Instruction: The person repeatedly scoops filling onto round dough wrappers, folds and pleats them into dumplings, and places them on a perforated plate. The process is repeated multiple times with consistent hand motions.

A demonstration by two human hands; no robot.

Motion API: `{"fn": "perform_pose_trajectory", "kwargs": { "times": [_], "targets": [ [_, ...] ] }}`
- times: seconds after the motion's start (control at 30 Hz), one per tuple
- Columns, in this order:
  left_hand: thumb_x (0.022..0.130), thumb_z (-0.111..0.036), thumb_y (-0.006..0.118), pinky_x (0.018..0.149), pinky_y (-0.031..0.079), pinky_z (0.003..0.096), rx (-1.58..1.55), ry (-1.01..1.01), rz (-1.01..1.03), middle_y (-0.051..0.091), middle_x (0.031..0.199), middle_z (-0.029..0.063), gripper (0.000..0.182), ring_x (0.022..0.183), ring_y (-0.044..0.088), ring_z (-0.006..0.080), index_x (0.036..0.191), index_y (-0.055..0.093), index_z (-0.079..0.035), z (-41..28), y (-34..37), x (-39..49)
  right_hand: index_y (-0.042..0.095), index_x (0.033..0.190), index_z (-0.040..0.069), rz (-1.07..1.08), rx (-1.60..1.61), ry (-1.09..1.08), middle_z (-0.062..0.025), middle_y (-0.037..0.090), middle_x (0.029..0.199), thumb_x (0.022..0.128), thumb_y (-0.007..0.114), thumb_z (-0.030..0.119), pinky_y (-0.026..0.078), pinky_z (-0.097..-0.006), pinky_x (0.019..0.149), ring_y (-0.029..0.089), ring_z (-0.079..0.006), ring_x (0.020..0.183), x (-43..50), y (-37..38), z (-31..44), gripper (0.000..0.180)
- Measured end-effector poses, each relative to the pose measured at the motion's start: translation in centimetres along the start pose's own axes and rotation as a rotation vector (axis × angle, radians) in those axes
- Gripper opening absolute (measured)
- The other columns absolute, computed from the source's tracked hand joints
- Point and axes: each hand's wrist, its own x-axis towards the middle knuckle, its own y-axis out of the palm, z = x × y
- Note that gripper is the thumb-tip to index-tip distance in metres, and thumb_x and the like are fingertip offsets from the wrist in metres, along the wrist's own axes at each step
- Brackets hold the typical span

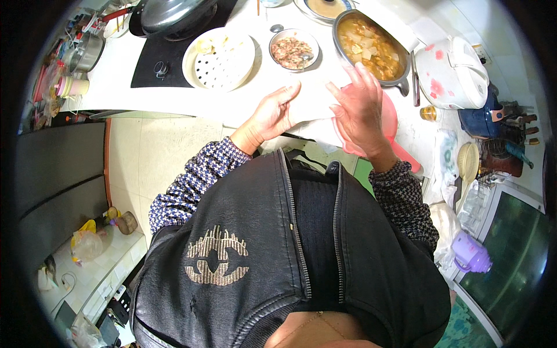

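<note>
A thin pale sheet [311, 104], perhaps dough, spans the space between my hands above the counter's front edge. My left hand [274, 108] has it at the left edge, thumb up and the other fingers partly hidden behind it. At its right edge is my right hand [359, 108], fingers spread; whether they touch the sheet is unclear. Under that hand lies a pink plastic scoop [389, 113] with a handle, its inside mostly covered. Beyond my hands sits a metal bowl of minced filling [289, 50] with a spoon [307, 57] in it. A white perforated tray [217, 78] holds pale yellowish pieces.
At the back right, a metal pot of stew [370, 48] stands beside a floral rice cooker [452, 71]. A lidded black wok [178, 17] rests on the dark cooktop [148, 65]. A small amber jar [428, 113] is on the right, and a purple jug [472, 252] stands lower right.
</note>
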Motion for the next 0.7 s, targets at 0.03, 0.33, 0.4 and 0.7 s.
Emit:
{"fn": "perform_pose_trajectory", "kwargs": {
  "times": [0.03,0.33,0.4,0.7],
  "targets": [
    [0.100,-0.033,0.035,0.103,0.040,0.0403,-0.023,-0.009,0.001,0.046,0.134,0.0188,0.051,0.121,0.049,0.0294,0.135,0.035,0.004,-0.1,0.0,-0.1,0.057,0.122,0.017,0.004,-0.009,0.036,-0.0125,0.038,0.138,0.076,0.069,0.027,0.025,-0.0488,0.104,0.032,-0.0337,0.127,0.0,-0.1,-0.1,0.049],
    [0.099,-0.033,0.036,0.103,0.040,0.0406,-0.182,-0.073,0.167,0.049,0.131,0.0189,0.050,0.119,0.051,0.0294,0.132,0.038,0.005,-0.2,-0.9,0.0,0.057,0.123,0.020,-0.006,0.058,0.012,-0.0135,0.038,0.136,0.075,0.068,0.026,0.025,-0.0497,0.104,0.032,-0.0354,0.127,0.0,0.0,0.1,0.049],
    [0.099,-0.034,0.035,0.104,0.038,0.0415,-0.298,-0.104,0.270,0.048,0.132,0.0194,0.051,0.121,0.049,0.0299,0.133,0.038,0.005,-0.1,-1.3,0.3,0.057,0.123,0.021,0.012,0.038,0.010,-0.0136,0.039,0.136,0.075,0.068,0.026,0.025,-0.0500,0.104,0.032,-0.0353,0.127,0.1,0.0,-0.1,0.049],
    [0.099,-0.037,0.035,0.109,0.032,0.0432,-0.492,-0.132,0.407,0.043,0.137,0.0192,0.055,0.127,0.043,0.0308,0.137,0.033,0.004,0.0,-2.0,0.8,0.060,0.120,0.022,0.027,0.040,-0.052,-0.0129,0.038,0.138,0.077,0.065,0.029,0.025,-0.0504,0.104,0.032,-0.0348,0.128,0.0,-0.4,-0.8,0.044]
  ]
}}
